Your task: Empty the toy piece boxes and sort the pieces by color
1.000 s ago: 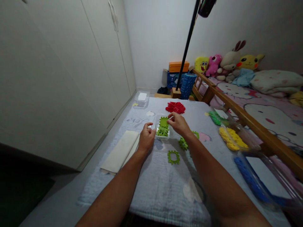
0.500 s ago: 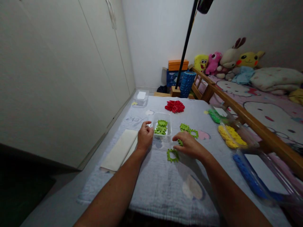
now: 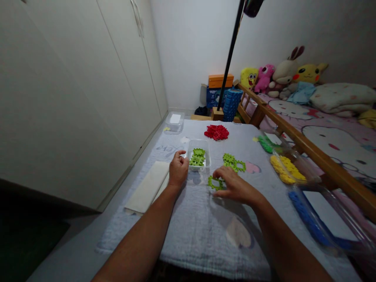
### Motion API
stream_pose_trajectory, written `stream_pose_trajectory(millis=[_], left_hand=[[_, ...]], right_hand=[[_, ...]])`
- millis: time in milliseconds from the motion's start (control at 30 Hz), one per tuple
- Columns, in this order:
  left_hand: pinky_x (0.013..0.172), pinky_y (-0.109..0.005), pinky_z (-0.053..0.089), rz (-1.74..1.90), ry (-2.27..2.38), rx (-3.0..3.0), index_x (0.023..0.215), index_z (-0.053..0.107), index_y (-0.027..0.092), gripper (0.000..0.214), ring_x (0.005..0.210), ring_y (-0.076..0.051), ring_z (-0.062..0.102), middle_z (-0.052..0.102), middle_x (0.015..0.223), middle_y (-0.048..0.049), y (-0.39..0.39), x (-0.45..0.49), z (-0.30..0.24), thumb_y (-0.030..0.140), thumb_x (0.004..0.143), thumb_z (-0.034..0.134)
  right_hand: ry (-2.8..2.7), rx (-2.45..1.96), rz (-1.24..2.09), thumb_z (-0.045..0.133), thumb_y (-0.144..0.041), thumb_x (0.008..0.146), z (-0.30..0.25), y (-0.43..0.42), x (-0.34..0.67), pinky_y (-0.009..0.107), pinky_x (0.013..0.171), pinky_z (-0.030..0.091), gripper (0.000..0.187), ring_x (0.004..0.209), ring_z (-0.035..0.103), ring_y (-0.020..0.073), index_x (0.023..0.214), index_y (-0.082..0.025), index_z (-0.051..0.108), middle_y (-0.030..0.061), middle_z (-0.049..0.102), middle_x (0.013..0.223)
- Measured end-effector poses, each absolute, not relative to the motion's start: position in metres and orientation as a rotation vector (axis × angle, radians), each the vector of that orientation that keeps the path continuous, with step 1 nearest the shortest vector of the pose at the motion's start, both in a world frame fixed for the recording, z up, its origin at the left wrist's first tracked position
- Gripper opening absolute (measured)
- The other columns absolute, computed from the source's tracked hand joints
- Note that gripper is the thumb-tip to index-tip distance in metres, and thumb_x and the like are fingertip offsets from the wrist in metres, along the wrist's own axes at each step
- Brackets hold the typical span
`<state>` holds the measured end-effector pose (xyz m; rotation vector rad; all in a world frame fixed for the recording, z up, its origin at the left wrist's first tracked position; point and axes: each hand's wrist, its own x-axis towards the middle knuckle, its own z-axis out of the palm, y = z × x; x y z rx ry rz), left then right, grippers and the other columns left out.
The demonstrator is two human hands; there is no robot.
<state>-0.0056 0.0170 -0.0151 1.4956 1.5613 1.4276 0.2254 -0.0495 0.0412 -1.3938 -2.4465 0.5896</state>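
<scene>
A clear plastic box (image 3: 205,146) holding several light green square puzzle pieces stands mid-blanket. My left hand (image 3: 178,170) rests beside its left wall with fingers curled, the forefinger touching the box. My right hand (image 3: 232,185) lies low on the blanket, its fingertips on a loose green frame piece (image 3: 215,182). More green pieces (image 3: 233,161) lie just beyond that hand, to the right of the box.
A red pile of pieces (image 3: 217,132) sits further back. Bags of dark green (image 3: 266,144), yellow (image 3: 286,169) and blue pieces (image 3: 314,225) line the right edge by a wooden bed rail (image 3: 308,147). A folded white cloth (image 3: 149,186) and another clear box (image 3: 175,122) lie left.
My right hand left the box, came down to the blanket and took hold of the loose green frame piece, sliding it slightly toward the box. The left hand stayed by the box.
</scene>
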Motion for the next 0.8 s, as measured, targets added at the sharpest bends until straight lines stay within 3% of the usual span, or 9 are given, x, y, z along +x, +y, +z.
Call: stream_pose_trajectory(millis=[200, 400, 500, 700, 800], left_hand=[[0.061, -0.023, 0.037, 1.417, 1.555, 1.49, 0.11, 0.06, 0.018, 0.029, 0.056, -0.013, 0.048, 0.044, 0.058, 0.0083, 0.019, -0.006, -0.017, 0.028, 0.084, 0.054], [0.061, -0.023, 0.037, 1.422, 1.551, 1.476, 0.108, 0.06, 0.018, 0.028, 0.057, -0.013, 0.049, 0.045, 0.058, 0.0081, 0.019, -0.006, -0.015, 0.03, 0.084, 0.054], [0.061, -0.023, 0.037, 1.424, 1.54, 1.473, 0.108, 0.06, 0.018, 0.028, 0.056, -0.013, 0.049, 0.045, 0.057, 0.0083, 0.019, -0.006, -0.014, 0.03, 0.084, 0.054], [0.063, -0.024, 0.038, 1.426, 1.551, 1.467, 0.108, 0.06, 0.018, 0.027, 0.056, -0.013, 0.049, 0.045, 0.058, 0.0083, 0.019, -0.006, -0.013, 0.03, 0.084, 0.054], [0.064, -0.024, 0.039, 1.424, 1.568, 1.466, 0.108, 0.06, 0.018, 0.027, 0.058, -0.014, 0.05, 0.046, 0.059, 0.0077, 0.019, -0.006, -0.013, 0.029, 0.085, 0.054]], right_hand=[[-2.365, -1.364, 0.364, 0.084, -0.04, 0.075, 0.069, -0.016, 0.213, 0.038, 0.092, 0.04, 0.036, 0.102, 0.054, 0.0261, 0.099, -0.023, 0.063, 0.0073, 0.062, 0.106], [-2.286, -1.582, 0.186, 0.082, -0.045, 0.077, 0.054, 0.024, 0.183, 0.043, 0.095, 0.037, 0.037, 0.114, 0.049, 0.0323, 0.103, -0.023, 0.068, 0.0108, 0.062, 0.117], [-2.277, -1.543, 0.193, 0.081, -0.042, 0.078, 0.039, 0.028, 0.183, 0.044, 0.096, 0.036, 0.036, 0.116, 0.05, 0.0308, 0.106, -0.024, 0.069, 0.0101, 0.063, 0.121], [-2.214, -1.435, 0.256, 0.07, -0.031, 0.086, 0.034, 0.025, 0.202, 0.045, 0.1, 0.035, 0.011, 0.118, 0.052, 0.0287, 0.094, -0.024, 0.072, 0.0083, 0.068, 0.12], [-2.086, -1.464, 0.233, 0.063, -0.027, 0.088, 0.035, 0.035, 0.228, 0.044, 0.102, 0.037, 0.012, 0.115, 0.056, 0.0269, 0.095, -0.023, 0.072, 0.0089, 0.07, 0.117]])
